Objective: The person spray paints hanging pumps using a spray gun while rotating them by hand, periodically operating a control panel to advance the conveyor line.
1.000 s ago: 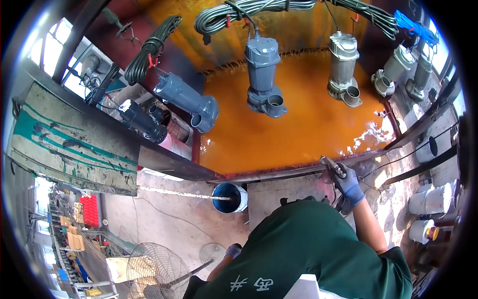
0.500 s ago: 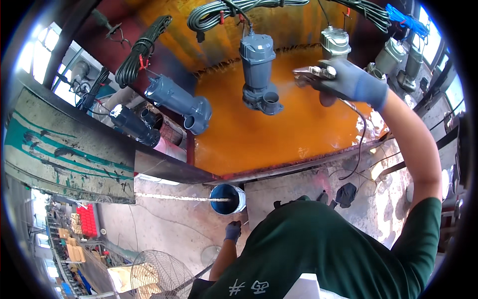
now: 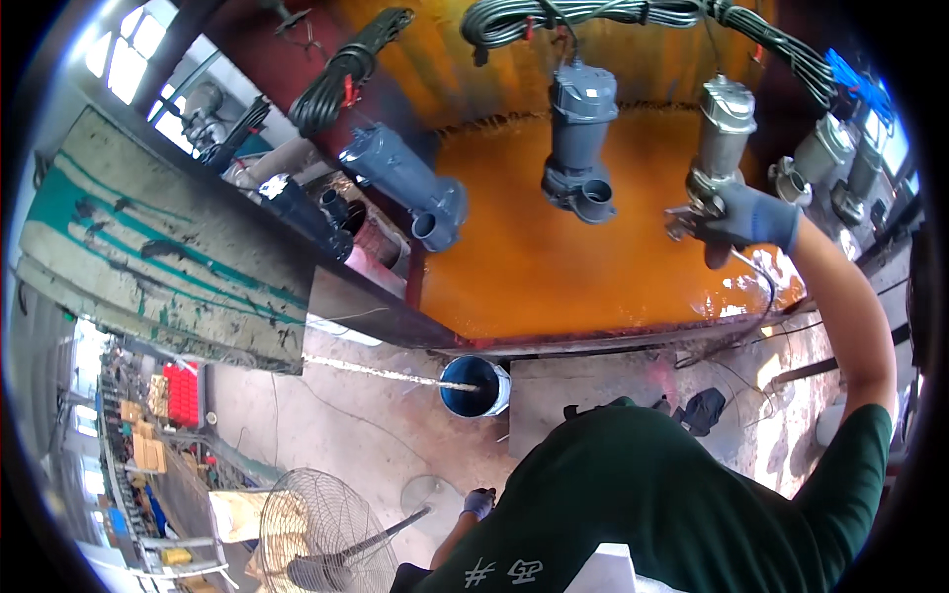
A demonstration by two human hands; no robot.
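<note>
My gloved right hand is closed around a metal spray gun, with a thin hose trailing down from it. The gun's nozzle points left, below a silvery-grey hanging pump and apart from the blue-grey pump in the middle. That middle pump hangs upright from its cable, its round outlet facing me. Farther left, another blue-grey pump hangs tilted. Low beside my body, my gloved left hand is loosely closed, and nothing shows in it.
Behind the pumps stands an orange-stained booth with orange liquid in its basin. Coiled black cables hang above. A bucket with a stick stands below the basin edge. A wire-cage fan and a paint-streaked panel are at left.
The spray gun has moved from beside the middle pump to lower right, below the silvery-grey pump. Faint mist at its nozzle no longer shows. The view has shifted, and my left hand appears lower.
</note>
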